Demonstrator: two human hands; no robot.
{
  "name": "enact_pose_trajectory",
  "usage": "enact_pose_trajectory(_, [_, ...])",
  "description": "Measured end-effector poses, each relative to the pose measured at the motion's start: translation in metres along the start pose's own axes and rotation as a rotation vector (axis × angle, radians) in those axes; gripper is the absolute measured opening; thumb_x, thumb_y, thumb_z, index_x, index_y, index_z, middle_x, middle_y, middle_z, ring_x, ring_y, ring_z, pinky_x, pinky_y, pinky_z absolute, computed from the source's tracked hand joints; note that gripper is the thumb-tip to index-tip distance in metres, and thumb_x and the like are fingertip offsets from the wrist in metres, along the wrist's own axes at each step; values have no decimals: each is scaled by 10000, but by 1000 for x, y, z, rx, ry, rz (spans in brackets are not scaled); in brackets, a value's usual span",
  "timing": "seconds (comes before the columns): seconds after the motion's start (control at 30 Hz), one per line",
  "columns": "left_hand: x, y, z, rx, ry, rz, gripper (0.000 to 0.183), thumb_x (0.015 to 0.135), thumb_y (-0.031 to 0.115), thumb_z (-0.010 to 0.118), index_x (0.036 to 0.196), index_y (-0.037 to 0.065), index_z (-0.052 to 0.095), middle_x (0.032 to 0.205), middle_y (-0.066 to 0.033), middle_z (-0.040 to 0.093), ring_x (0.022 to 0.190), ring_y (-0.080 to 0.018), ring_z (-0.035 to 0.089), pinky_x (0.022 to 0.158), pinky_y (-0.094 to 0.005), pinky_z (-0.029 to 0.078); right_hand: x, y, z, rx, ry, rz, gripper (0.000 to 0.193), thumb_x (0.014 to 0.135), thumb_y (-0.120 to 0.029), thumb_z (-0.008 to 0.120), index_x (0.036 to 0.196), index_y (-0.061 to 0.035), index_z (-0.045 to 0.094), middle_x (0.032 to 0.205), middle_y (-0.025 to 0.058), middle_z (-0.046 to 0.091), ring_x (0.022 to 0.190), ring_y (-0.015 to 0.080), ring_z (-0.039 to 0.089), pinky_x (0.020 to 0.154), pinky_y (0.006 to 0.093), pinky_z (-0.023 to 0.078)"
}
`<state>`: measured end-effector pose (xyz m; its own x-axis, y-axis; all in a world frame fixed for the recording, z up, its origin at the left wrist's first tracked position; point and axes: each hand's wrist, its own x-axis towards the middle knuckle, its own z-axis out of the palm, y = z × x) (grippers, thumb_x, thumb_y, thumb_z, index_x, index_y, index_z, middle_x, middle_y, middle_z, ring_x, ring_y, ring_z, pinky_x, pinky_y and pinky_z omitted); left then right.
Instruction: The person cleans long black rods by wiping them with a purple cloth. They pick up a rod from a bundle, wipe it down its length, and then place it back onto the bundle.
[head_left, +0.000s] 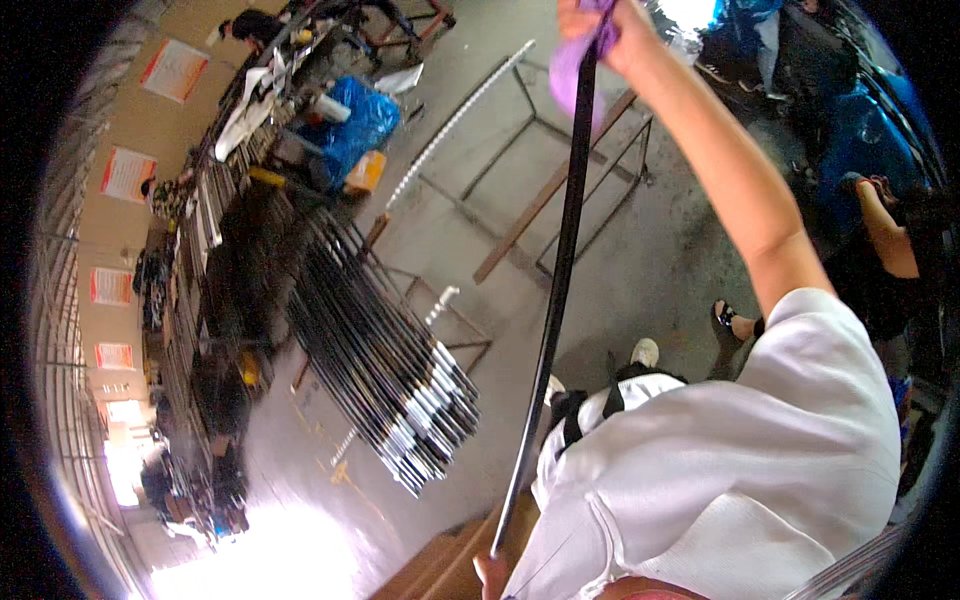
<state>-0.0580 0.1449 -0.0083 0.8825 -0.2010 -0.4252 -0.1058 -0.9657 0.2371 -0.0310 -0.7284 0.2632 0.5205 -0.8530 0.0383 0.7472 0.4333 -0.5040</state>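
A long black strip point(563, 270), slim and slightly bowed, runs from the top of the head view down to the lower edge. My right hand point(625, 40), at the end of a stretched-out arm, is closed on a purple cloth point(572, 75) that sits against the strip's far part. At the bottom my left hand point(490, 575) shows only in part, its fingers at the strip's near end. The rest of that hand is cut off by the picture's edge.
Many similar black strips point(370, 340) lie side by side on a rack to the left. Metal frames point(530, 120) stand on the grey floor ahead, one with a white-wrapped bar point(460, 120). A blue plastic bag point(360, 125) lies beyond. Another person's arm point(885, 235) shows at right.
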Motion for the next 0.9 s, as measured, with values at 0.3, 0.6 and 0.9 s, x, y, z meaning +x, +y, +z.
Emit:
enact_pose_trajectory(0.3, [65, 244, -23, -284, -190, -11, 337, 759, 262, 614, 581, -7, 516, 471, -17, 431, 477, -81, 394, 451, -332, 362, -72, 99, 36, 68, -278, 397, 490, 854, -521, 417, 621, -90, 433, 449, -24, 354, 322, 62, 306, 319, 197, 213])
enact_pose_trajectory(0.6, [112, 402, -58, -585, 45, 397, 234, 761, 212, 590, 915, 37, 565, 770, -214, 606, 757, -369, 602, 610, -386, 453, -301, 257, 0, -405, -184, 258, 308, 703, -40, 702, 934, -60, 500, 792, 21, 548, 746, 103, 534, 602, 258, 452])
enact_pose_trajectory(0.9, [107, 226, -32, 30, 5, 75, 365, 742, 160, 567, 1084, 161, 438, 796, -163, 621, 760, -374, 592, 611, -469, 444, -146, 212, -37, -124, 59, 360, 202, 822, -208, 593, 807, -81, 436, 593, 29, 435, 421, 129, 380, 398, 283, 319])
